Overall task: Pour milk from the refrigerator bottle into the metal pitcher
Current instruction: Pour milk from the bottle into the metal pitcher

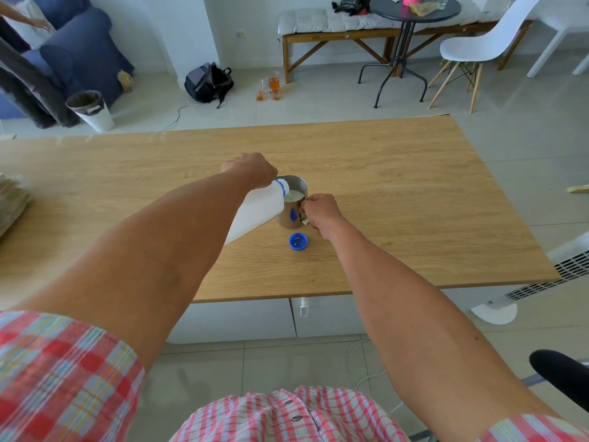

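surface: wooden table point(382, 161), tiled floor
around: blue cap point(298, 241) beside metal pitcher point(291, 215)
left hand point(251, 169): closed around tilted milk bottle point(258, 215)
right hand point(320, 213): closed on pitcher handle

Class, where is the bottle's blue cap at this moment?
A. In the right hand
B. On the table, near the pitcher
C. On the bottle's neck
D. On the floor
B: the cap lies open side up on the table, just in front of the pitcher.
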`<state>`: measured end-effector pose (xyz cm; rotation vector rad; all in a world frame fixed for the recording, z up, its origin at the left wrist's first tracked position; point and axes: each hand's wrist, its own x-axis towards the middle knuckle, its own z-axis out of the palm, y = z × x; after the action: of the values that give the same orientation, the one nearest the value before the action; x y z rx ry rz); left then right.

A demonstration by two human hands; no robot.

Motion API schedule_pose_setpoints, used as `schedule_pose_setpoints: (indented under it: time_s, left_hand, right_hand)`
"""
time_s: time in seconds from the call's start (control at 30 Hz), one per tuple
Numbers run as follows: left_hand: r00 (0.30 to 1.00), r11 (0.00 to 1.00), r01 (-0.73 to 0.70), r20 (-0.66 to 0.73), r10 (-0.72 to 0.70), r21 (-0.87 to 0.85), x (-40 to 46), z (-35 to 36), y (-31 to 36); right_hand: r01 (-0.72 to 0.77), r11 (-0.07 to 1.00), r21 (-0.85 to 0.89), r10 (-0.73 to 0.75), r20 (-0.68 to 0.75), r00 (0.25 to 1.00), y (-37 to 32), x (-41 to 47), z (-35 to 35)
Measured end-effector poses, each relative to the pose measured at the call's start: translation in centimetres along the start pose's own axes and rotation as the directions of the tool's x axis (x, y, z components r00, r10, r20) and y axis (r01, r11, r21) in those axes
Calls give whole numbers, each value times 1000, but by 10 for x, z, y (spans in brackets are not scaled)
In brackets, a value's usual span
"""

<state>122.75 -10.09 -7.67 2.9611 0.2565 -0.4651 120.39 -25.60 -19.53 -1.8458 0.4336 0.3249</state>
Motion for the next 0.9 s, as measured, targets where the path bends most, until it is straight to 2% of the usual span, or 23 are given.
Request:
schedule_pose_setpoints:
  time_s: [0.9]
  left_hand:
    - [1000,1000,-9,-3,9,26,2,0,1]
  right_hand:
    - [9,1000,-13,-9,3,1000,-2,-3,-1]
